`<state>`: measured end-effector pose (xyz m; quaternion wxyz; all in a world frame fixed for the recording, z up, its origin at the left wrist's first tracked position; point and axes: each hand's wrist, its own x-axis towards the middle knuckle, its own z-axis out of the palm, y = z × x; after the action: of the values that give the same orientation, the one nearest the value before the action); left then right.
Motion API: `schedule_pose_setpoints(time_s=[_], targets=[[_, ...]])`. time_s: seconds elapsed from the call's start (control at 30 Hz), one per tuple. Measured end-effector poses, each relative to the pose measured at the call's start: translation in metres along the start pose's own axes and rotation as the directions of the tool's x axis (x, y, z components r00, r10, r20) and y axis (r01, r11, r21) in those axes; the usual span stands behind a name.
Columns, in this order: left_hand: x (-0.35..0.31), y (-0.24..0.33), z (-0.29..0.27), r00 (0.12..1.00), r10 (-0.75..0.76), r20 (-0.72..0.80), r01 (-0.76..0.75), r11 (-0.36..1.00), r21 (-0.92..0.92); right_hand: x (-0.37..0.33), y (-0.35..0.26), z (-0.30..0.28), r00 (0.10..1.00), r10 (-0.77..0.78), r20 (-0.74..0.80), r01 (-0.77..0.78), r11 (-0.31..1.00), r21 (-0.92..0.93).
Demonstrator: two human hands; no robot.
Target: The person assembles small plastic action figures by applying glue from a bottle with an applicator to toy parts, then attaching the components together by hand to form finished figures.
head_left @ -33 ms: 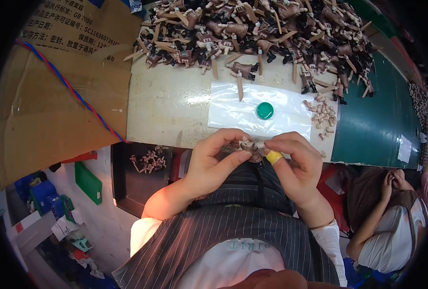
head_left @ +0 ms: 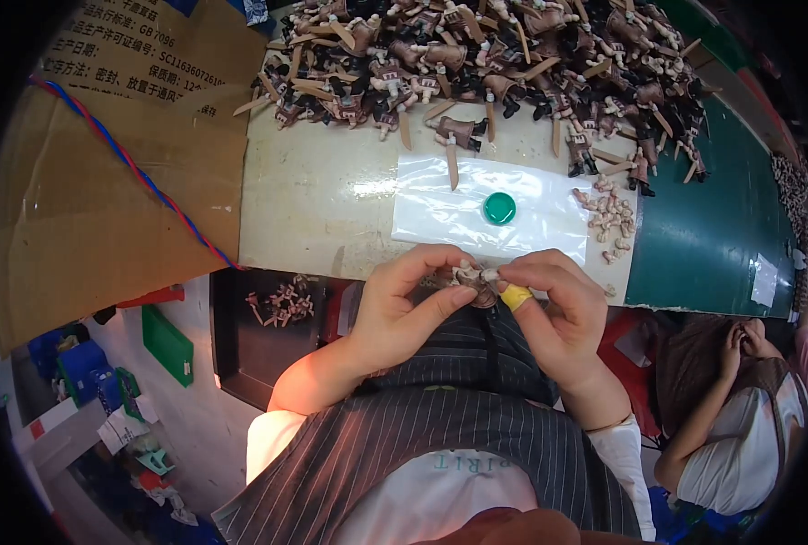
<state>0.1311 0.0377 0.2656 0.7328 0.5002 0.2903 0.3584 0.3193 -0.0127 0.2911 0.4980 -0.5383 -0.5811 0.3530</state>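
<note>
My left hand (head_left: pixel 399 313) is closed on a small figurine (head_left: pixel 473 280), pinched between thumb and fingers at the table's front edge. My right hand (head_left: pixel 565 318), with yellow tape round its thumb, pinches a tiny pale piece (head_left: pixel 491 274) against the figurine's side. Fingers partly cover both, so I cannot tell exactly how they join. Just beyond my hands, a round green cap (head_left: pixel 500 209) rests on a clear plastic sheet (head_left: pixel 431 202). Small pale parts (head_left: pixel 611 218) lie in a loose group to its right.
Brown-and-black figurines (head_left: pixel 449 59) with flat tan pieces heap the far table (head_left: pixel 313 200). A large cardboard box (head_left: pixel 104 218) with a red-and-blue cord (head_left: pixel 127 159) stands left. Below it, a dark tray (head_left: pixel 240 354) holds similar parts. Another person (head_left: pixel 740 427) sits at the right.
</note>
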Motion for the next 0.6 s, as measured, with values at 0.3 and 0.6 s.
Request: schedule_pose_setpoints(time_s=[0.3,0.6], targets=[[0.014,0.000,-0.006,0.965,0.224,0.138,-0.263,0.836,0.482,-0.006,0.007,-0.011,0.990,0.106,0.095,-0.109,0.994,0.025],[0.023,0.004,-0.004,0.925,0.284,0.254,-0.380,0.737,0.558,0.009,-0.009,-0.027,0.960,-0.019,0.278,0.087,0.968,-0.236]])
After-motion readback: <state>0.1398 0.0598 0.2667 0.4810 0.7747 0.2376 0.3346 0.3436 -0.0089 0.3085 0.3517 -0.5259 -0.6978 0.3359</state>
